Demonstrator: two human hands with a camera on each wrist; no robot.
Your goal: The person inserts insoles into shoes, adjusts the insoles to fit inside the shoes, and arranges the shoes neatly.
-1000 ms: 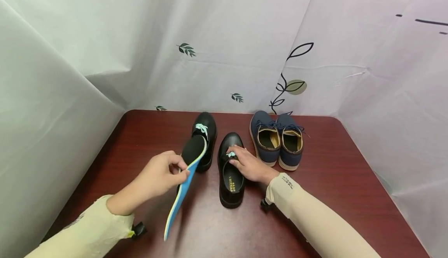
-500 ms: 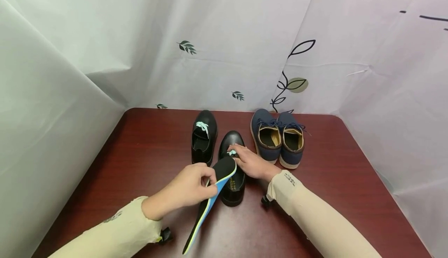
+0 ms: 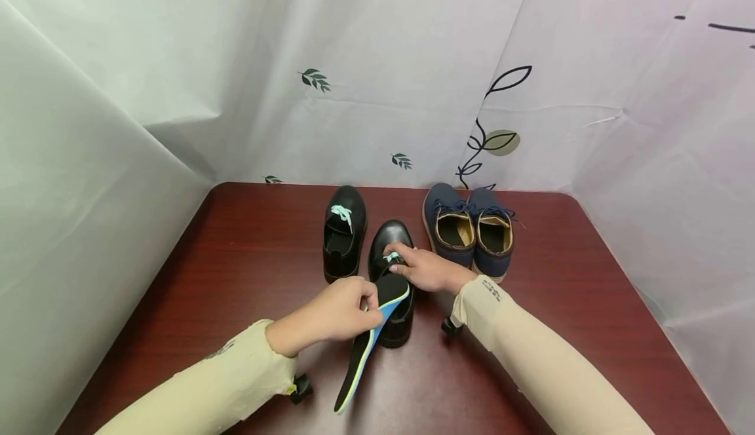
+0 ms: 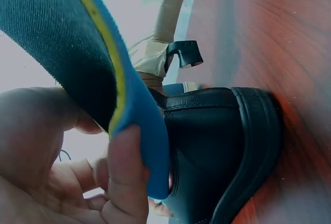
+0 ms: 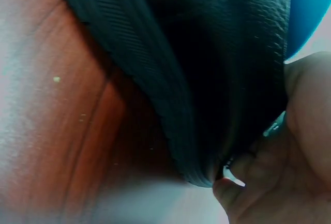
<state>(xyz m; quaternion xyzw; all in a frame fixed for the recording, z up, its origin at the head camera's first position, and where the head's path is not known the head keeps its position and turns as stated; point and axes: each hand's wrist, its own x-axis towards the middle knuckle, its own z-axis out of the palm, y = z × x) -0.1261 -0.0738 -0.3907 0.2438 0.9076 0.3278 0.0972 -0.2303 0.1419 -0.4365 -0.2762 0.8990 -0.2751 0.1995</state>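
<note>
Between its thumb and fingers my left hand (image 3: 345,307) pinches a shoe insole (image 3: 358,359), black on top and blue beneath with a yellow line along the edge. Its front end lies over the opening of the nearer black leather shoe (image 3: 389,235), while the other end hangs toward me. My right hand (image 3: 427,269) grips that shoe at its pale blue lace. In the left wrist view the insole's blue side (image 4: 147,136) is beside the shoe's heel (image 4: 207,141). The right wrist view has the shoe's side (image 5: 222,63) close up, with part of the insole (image 5: 307,12) above the opening.
The other black shoe (image 3: 342,255) with a pale lace stands farther back on the left. Two navy lace-up shoes (image 3: 451,222) stand side by side at the back right. The dark red table (image 3: 253,245) is enclosed by white cloth (image 3: 236,81) behind and at both sides.
My left hand has carried the insole rightward, from in front of the farther black shoe to over the nearer one's opening. My right hand has stayed on the nearer shoe.
</note>
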